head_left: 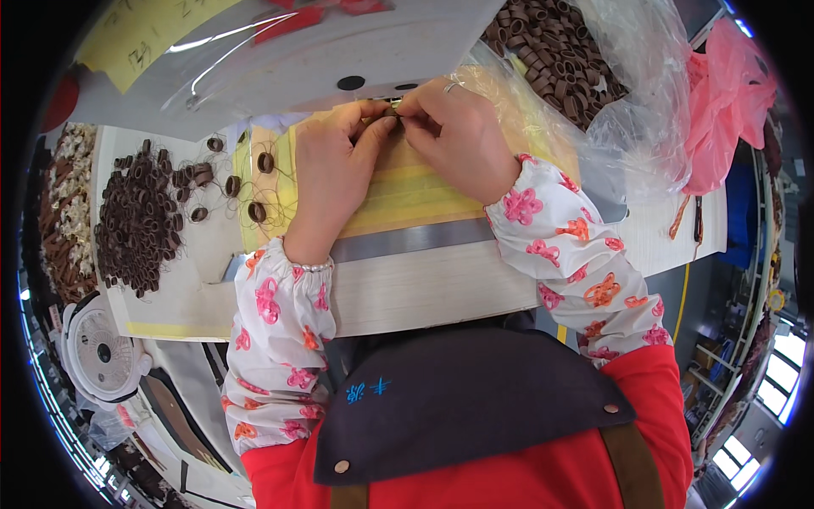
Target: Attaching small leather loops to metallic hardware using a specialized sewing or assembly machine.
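Observation:
My left hand (335, 165) and my right hand (462, 140) meet under the white sewing machine (297, 72). Between their fingertips is a small brown loop (390, 113), pinched from both sides; most of it is hidden by the fingers. Beneath the hands, yellow tape (415, 199) covers the work surface. To the left of my left hand lie several finished-looking brown loops (257, 211) trailing loose dark threads. Farther left is a big heap of similar loops (140, 220). The needle area is too small and covered to make out.
At the back right, a clear plastic bag (649, 110) lies open around many brown loops (560, 64). A pink plastic bag (731, 110) hangs beside it. A white fan (103, 352) stands below the table's left end. The pale table edge (415, 318) runs before me.

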The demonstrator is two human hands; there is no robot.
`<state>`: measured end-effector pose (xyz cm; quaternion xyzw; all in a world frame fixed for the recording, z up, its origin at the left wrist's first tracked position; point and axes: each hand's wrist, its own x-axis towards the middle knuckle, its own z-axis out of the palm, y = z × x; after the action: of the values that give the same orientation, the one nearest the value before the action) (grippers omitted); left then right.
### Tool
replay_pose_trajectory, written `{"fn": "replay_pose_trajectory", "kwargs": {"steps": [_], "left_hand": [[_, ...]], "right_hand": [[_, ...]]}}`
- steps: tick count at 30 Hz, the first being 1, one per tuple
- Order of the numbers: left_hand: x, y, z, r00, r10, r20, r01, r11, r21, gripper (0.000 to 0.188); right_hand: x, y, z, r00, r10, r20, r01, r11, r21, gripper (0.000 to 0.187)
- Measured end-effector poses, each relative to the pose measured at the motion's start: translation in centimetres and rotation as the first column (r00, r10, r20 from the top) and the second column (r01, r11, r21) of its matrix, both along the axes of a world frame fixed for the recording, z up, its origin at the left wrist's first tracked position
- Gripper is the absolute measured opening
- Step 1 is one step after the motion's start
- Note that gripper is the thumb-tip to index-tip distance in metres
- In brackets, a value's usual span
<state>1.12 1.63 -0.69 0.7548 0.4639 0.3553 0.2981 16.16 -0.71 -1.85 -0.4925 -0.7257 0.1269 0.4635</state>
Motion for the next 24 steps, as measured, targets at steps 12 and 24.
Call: {"fn": "replay_pose_trajectory", "kwargs": {"steps": [12,24], "left_hand": [[0.4,1.2,-0.3,0.994,0.092,-0.060,-0.104,0.966,-0.238,0.026],[0.1,1.4,0.2,0.984,0.112,-0.138,-0.145,0.955,-0.259,0.034]], "right_hand": [[0.4,0.6,0.0,0.989,-0.144,-0.044,0.139,0.985,-0.100,0.010],[0.3,0.6,0.5,0.989,-0.149,-0.024,0.147,0.987,-0.061,0.007]]}}
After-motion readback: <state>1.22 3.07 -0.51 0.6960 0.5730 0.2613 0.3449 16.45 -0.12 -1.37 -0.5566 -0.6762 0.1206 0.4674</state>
